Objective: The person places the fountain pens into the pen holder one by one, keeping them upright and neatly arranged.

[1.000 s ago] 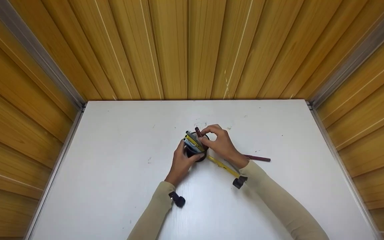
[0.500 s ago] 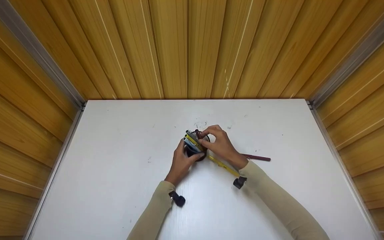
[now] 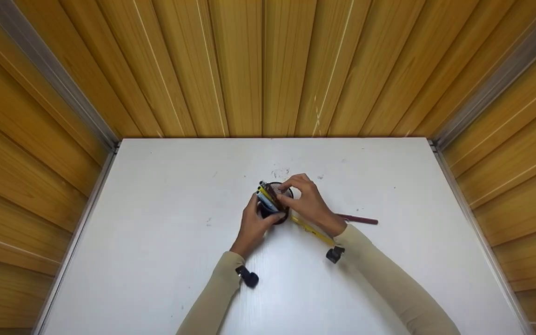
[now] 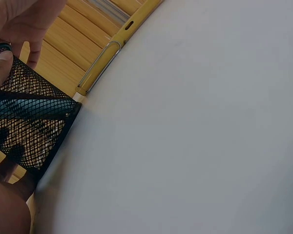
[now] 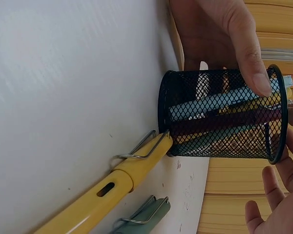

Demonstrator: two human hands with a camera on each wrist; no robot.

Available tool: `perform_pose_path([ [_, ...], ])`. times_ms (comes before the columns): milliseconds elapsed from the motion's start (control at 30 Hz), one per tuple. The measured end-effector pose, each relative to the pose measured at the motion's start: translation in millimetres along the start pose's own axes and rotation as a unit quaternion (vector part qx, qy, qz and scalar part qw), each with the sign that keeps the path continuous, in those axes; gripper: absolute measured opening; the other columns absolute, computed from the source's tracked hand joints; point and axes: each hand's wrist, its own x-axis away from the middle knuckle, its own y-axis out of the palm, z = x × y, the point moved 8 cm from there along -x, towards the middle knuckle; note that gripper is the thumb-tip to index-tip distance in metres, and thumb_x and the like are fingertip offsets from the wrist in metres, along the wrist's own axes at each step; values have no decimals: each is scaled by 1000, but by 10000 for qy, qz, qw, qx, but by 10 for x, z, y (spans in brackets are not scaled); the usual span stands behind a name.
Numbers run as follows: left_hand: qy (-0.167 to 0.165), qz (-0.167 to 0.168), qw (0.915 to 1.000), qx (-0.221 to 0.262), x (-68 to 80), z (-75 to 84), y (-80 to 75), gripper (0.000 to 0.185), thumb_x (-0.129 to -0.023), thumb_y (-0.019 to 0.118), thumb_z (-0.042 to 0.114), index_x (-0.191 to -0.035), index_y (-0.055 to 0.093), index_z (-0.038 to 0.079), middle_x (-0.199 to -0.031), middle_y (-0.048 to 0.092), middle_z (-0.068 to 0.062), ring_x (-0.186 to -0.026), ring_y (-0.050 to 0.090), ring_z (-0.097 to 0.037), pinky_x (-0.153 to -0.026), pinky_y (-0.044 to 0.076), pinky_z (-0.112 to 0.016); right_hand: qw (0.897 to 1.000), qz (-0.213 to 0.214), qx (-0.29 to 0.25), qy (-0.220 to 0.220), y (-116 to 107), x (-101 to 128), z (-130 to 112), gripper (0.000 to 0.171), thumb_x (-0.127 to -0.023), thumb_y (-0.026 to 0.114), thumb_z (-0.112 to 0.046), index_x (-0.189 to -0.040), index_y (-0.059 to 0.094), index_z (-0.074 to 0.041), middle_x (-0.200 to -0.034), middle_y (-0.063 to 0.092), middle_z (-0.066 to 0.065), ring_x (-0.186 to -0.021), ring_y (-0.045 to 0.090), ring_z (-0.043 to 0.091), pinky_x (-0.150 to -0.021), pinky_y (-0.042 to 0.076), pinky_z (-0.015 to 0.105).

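Observation:
A black mesh pen cup (image 3: 275, 210) stands mid-table with several pens in it. My left hand (image 3: 259, 217) grips the cup from the near left, its thumb (image 5: 251, 63) lying over the rim. At the cup's mouth my right hand (image 3: 287, 196) has its fingertips curled on the top end of a dark red pen (image 3: 271, 190), which sits low among the others. The left wrist view shows the cup (image 4: 31, 122) against my left palm. In the right wrist view the cup (image 5: 219, 114) lies close, with my right fingers (image 5: 271, 187) beside its rim.
On the white table (image 3: 156, 242), a yellow pen (image 3: 313, 231) touches the cup's base (image 5: 112, 187), with a grey-green pen (image 5: 144, 218) next to it. Another dark red pen (image 3: 360, 220) lies to the right. Wooden walls (image 3: 268, 65) close in three sides.
The dark red pen, which stuck up above the cup's rim, has sunk into the cup under my right fingers. My left hand and the cup have stayed put.

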Motion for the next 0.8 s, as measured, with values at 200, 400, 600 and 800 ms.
perform_pose_path([
  [200,4,-12,10000,43,-1,3,9,81,-89,95,20,-156,52,10,-149,63,-10,-145,58,-30,-125,46,-48,9997,55,-89,-200,-66,41,-21,16,-94,88,-7,-109,82,-7,-107,77,3,-119,62,28,-114,49,51],
  [400,3,-19,10000,15,6,10,3,81,-89,95,23,-157,51,11,-150,63,-9,-147,57,-29,-126,45,-48,9991,181,-189,-339,-153,97,-6,14,-95,87,-6,-108,82,-6,-107,78,3,-120,63,31,-123,43,55],
  [600,11,-20,10000,-16,2,13,-1,81,-89,95,23,-157,51,12,-151,63,-8,-149,55,-28,-128,42,-48,9989,202,-206,-364,-220,145,25,11,-96,86,-8,-107,82,-7,-110,78,2,-120,62,31,-116,45,54],
  [800,-24,-2,10000,-31,6,19,3,79,-89,95,24,-154,53,13,-148,64,-6,-147,56,-27,-126,44,-47,9994,217,-135,-250,-312,203,53,14,-96,86,-6,-109,81,-5,-111,78,5,-119,62,32,-113,45,50],
])
